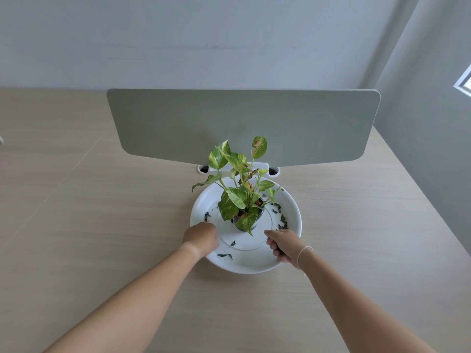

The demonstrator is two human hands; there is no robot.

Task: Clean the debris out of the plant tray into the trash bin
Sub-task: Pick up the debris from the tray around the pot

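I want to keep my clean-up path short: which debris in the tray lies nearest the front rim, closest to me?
The pair of dark leaf scraps between the hands, lower than the single scrap; the rest lie farther back.

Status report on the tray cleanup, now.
Left hand closed at white tray near-left rim; right hand fisted at near-right rim. Dark debris still scattered in tray. Potted plant standing mid-tray. No trash bin in view.
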